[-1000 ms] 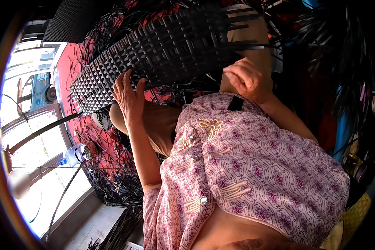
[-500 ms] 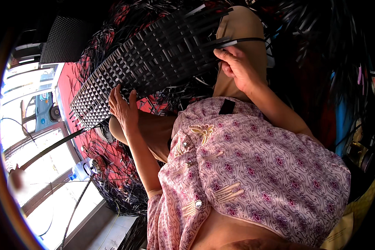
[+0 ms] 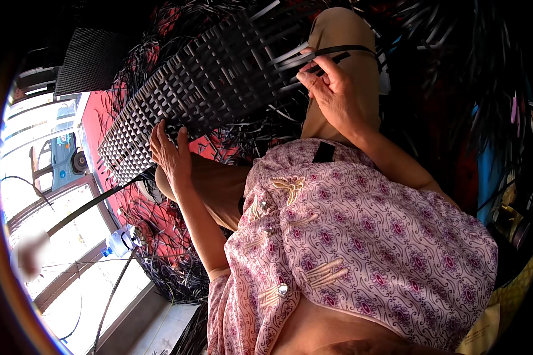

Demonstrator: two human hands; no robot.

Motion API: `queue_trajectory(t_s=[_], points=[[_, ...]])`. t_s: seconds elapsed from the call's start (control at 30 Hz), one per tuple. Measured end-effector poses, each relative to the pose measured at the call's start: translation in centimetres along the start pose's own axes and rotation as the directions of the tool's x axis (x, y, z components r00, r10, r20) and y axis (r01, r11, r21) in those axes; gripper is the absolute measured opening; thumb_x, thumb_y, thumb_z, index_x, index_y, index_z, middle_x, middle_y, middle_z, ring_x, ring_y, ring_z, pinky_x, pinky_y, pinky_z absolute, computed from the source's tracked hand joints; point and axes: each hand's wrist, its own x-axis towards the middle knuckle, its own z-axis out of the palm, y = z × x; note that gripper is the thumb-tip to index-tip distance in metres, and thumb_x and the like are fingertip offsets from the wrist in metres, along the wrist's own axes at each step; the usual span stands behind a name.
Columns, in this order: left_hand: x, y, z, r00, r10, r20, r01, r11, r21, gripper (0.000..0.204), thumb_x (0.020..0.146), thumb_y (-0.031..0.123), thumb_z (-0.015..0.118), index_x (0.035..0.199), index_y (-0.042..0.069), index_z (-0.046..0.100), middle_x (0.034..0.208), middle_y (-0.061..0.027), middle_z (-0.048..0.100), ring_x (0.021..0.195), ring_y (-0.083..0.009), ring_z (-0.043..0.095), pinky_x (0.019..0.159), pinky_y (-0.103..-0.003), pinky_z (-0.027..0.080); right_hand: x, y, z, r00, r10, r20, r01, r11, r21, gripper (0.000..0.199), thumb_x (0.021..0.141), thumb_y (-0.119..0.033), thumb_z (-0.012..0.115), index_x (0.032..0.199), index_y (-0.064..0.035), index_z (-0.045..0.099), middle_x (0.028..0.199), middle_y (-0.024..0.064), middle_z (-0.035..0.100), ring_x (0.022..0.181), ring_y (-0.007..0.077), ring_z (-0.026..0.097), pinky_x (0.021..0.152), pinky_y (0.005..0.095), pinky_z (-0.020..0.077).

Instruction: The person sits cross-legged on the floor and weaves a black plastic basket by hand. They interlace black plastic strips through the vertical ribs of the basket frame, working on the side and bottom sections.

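Note:
A woven panel of flat black strips [image 3: 180, 89] lies slantwise across my lap, with loose strip ends fanning out at its right end. My left hand [image 3: 170, 157] rests on the panel's near edge, fingers spread over the weave. At the right end, my right hand [image 3: 333, 94] has its thumb and forefinger closed around a black strip [image 3: 361, 48] that reaches over my knee. Other loose ends next to these fingers are blurred. My trousered knee [image 3: 344, 32] stands behind the right hand.
Piles of loose black strips [image 3: 177, 272] lie over the red floor covering [image 3: 98, 115]. Another dark woven piece [image 3: 89, 59] stands at far left. A clear plastic bottle [image 3: 121, 241] lies near the bright doorway. At the left edge is a blurred pinkish-brown shape [image 3: 31, 254].
My right hand has shifted slightly left and its fingers have opened out from a tighter curl. The strips at the panel's right end have moved. My left hand has barely moved.

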Motion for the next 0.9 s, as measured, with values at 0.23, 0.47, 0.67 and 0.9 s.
queue_trajectory(t_s=[0.23,0.47,0.67,0.9], points=[[-0.1,-0.1,0.0,1.000,0.006,-0.003,-0.006,1.000,0.001,0.063,0.094,0.045,0.061,0.143,0.008,0.046,0.144,-0.0152,0.045,0.135,-0.0348,0.039,0.111,-0.049,0.028,-0.1,-0.6,-0.4,0.999,-0.053,-0.005,0.052,0.996,-0.078,0.043,0.095,-0.009,0.067,0.136,-0.0060,0.054,0.092,0.0025,0.060,0.064,0.0019,0.050,0.056,0.0196,0.0439],[0.0,-0.2,0.1,1.000,-0.010,0.010,0.010,1.000,-0.001,0.064,0.094,0.045,0.061,0.144,0.008,0.046,0.145,-0.0152,0.045,0.137,-0.0338,0.038,0.113,-0.048,0.026,-0.3,-1.1,-1.5,1.000,-0.006,0.003,0.006,0.995,-0.103,0.042,0.097,-0.010,0.065,0.137,-0.0060,0.054,0.107,0.0048,0.065,0.072,0.0033,0.057,0.062,0.0195,0.0487],[-0.2,0.2,0.0,1.000,-0.018,0.016,0.018,1.000,-0.008,0.064,0.095,0.045,0.060,0.144,0.007,0.046,0.146,-0.0158,0.044,0.137,-0.0343,0.037,0.113,-0.049,0.026,0.1,-1.5,-1.8,1.000,-0.010,0.007,0.011,0.996,-0.083,0.041,0.097,-0.010,0.064,0.136,-0.0054,0.054,0.117,0.0055,0.063,0.087,0.0060,0.060,0.063,0.0207,0.0500],[-0.3,0.6,0.1,1.000,-0.017,0.012,0.016,1.000,0.003,0.063,0.095,0.045,0.060,0.144,0.007,0.046,0.147,-0.0161,0.043,0.138,-0.0348,0.037,0.112,-0.049,0.027,0.1,-1.4,-2.1,1.000,-0.001,0.001,0.001,0.999,-0.032,0.040,0.098,-0.010,0.064,0.137,-0.0069,0.054,0.117,0.0051,0.062,0.090,0.0062,0.060,0.064,0.0210,0.0496]])
